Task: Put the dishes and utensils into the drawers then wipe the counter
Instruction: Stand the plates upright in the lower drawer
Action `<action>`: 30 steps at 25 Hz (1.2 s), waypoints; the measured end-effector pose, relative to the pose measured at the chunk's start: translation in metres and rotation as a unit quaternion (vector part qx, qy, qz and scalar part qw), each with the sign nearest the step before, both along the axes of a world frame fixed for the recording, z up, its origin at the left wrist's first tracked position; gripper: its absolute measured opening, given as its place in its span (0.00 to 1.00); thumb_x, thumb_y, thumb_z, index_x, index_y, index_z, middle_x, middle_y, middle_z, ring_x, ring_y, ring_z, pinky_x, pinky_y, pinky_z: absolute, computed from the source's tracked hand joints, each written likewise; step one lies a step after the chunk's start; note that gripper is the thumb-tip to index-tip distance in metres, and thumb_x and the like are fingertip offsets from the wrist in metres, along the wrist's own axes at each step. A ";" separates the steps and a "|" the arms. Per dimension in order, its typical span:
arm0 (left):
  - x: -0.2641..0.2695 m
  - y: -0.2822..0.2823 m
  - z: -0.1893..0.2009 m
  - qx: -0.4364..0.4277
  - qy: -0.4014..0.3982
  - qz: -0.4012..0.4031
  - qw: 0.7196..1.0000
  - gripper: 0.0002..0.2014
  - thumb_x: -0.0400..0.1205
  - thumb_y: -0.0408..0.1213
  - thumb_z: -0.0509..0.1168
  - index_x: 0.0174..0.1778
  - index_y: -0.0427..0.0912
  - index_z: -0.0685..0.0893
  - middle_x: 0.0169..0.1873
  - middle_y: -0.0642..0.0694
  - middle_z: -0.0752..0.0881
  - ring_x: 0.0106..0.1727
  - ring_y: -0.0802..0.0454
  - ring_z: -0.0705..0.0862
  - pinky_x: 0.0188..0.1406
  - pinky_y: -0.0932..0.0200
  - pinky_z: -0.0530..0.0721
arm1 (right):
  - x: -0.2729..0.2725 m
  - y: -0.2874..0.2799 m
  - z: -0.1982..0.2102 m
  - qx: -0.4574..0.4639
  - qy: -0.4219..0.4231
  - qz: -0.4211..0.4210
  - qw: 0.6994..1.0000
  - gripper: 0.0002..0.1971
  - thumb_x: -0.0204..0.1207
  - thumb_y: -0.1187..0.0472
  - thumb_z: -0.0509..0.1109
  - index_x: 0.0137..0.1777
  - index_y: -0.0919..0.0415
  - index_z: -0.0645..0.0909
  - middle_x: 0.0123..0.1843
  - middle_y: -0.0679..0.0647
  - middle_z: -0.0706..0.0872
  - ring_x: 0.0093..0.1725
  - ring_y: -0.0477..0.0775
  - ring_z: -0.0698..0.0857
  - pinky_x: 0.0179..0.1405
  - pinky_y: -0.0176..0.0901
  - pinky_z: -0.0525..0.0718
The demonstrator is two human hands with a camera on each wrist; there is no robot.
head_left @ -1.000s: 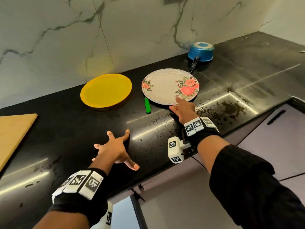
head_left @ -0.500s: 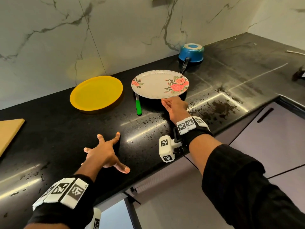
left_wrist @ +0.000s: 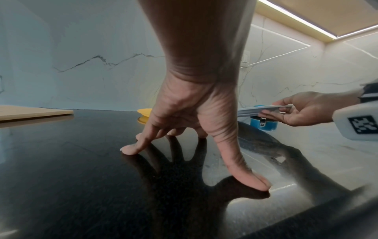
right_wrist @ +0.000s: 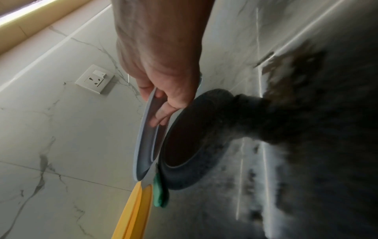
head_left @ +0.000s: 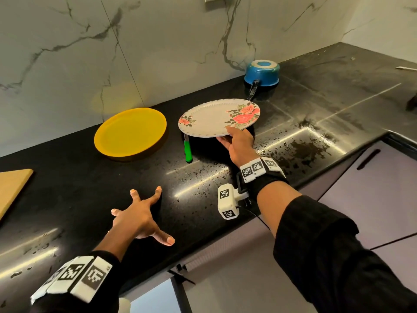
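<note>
A white floral plate hangs tilted just above the black counter. My right hand pinches its near rim, thumb on top and fingers underneath. A green-handled knife lies on the counter under the plate's left edge. To the left sits a yellow plate. My left hand is spread out, its fingertips pressing on the counter near the front edge and holding nothing.
A blue pot stands upside down by the marble wall, its black handle pointing at the floral plate. A wooden board lies at the far left. Lilac drawer fronts sit shut below the counter at right.
My right hand closed on the floral plate's rim and lifted it off the counter, uncovering part of the knife. The left hand has stayed planted on the counter.
</note>
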State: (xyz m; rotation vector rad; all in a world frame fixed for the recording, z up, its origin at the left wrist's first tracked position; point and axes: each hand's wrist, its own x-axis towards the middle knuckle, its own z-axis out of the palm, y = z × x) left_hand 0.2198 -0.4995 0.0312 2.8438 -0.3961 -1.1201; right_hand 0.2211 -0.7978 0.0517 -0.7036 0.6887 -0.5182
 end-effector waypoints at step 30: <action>-0.397 0.453 -0.112 -0.374 0.003 0.651 0.661 0.10 0.86 0.36 0.64 0.61 0.42 0.87 0.48 0.38 0.90 0.51 0.36 0.90 0.47 0.41 0.90 | -0.321 0.416 -0.155 -0.224 0.207 0.583 0.753 0.13 0.76 0.65 0.74 0.58 0.59 0.79 0.54 0.65 0.89 0.52 0.68 0.87 0.50 0.60 0.84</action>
